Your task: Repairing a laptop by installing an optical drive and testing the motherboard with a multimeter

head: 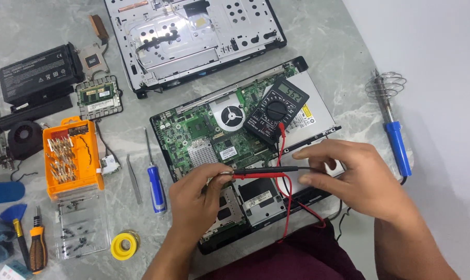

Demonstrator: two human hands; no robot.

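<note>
Screwdriver [155,182], tweezers [134,179] — beside motherboard [203,137].

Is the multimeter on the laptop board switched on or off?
On: the multimeter screen shows lit digits, with the left hand and right hand holding its probes.

Two hands are showing: the left hand [196,199] and the right hand [351,179]. Two probes are lying between them, one red probe [255,176] and one black probe [268,169]. One multimeter [276,110] is sitting on one motherboard [203,135]. One laptop shell [193,39] is lying above it. Two screwdrivers are resting on the counter [328,57]: a blue screwdriver [154,179] and an orange screwdriver [36,246]. One pair of tweezers [133,179], one orange bit case [71,158], one battery [37,72], one solder roll [125,245], one soldering iron [393,124] and one loose fan [23,137] are lying around.
</note>
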